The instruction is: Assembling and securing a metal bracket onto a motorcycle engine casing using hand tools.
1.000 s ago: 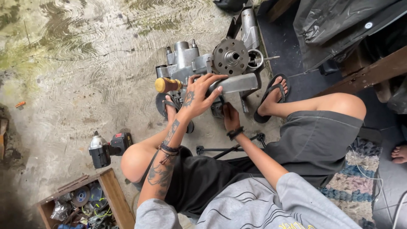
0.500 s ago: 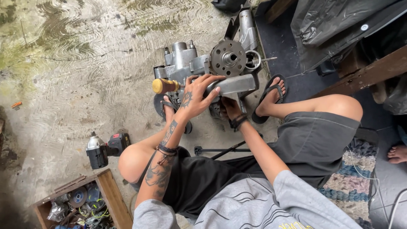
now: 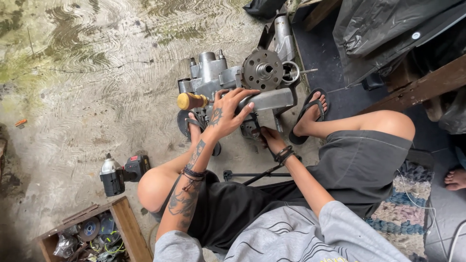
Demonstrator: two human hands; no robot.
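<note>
Two hands: both belonged to one seated person, seen from above, and both reached forward to a metal engine block.
Nearest: a grey sweatshirt and dark shorts filled the lower frame, knees spread, sandalled feet either side of the work.
Wooden box point(image 3: 124, 223): sat at lower left beside the left knee, open-topped, holding round discs and tangled small parts; its contents were too cluttered to list further.
Cordless impact driver point(image 3: 121, 173): lay on the concrete floor point(image 3: 73, 87) just beyond the box, untouched and well apart from both hands.
Long-handled tool point(image 3: 252, 175): lay on the floor between the legs, under the right forearm.
Right hand point(image 3: 272, 139): low at the near underside of the engine, fingers curled around something dark; exactly what could not be told.
Left hand point(image 3: 228, 114): fingers spread wide, pressed flat on a grey cover at the engine's near top.
Engine point(image 3: 233, 80): stood straight ahead between the feet, long axis running left to right; the left hand was the one on top.
Yellow-headed mallet point(image 3: 190, 101): rested against the engine, just left of the left hand.
Farthest: a round flywheel point(image 3: 262, 69) faced up on the engine's far right.
</note>
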